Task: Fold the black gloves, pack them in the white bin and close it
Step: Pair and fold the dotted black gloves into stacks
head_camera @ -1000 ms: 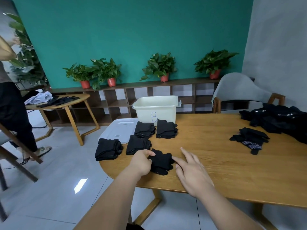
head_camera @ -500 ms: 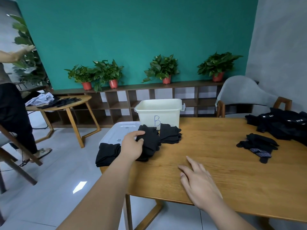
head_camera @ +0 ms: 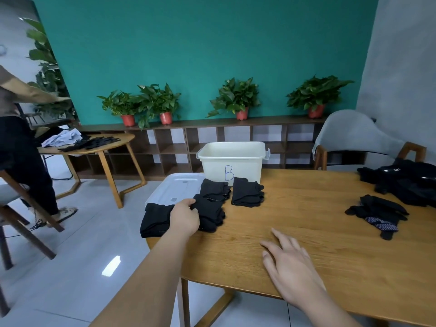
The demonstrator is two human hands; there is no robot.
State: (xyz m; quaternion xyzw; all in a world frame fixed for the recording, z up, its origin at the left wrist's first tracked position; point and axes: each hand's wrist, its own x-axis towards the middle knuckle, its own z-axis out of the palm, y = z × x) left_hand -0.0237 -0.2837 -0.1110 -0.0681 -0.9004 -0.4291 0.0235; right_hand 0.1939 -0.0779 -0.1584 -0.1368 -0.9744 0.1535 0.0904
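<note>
The folded glove bundle (head_camera: 210,215) lies near the left edge of the table (head_camera: 306,208). Its long axis seems to run from the near edge toward the white bin (head_camera: 245,166), which stands open at the far left corner, a little to the right of the bundle. The left hand (head_camera: 185,217) sits at the bundle's left side, with thumb and curled fingers gripping the cloth, so it is the nearer hand. The right hand (head_camera: 290,263) rests flat on the wood well apart to the right, fingers straight and slightly spread, holding nothing.
</note>
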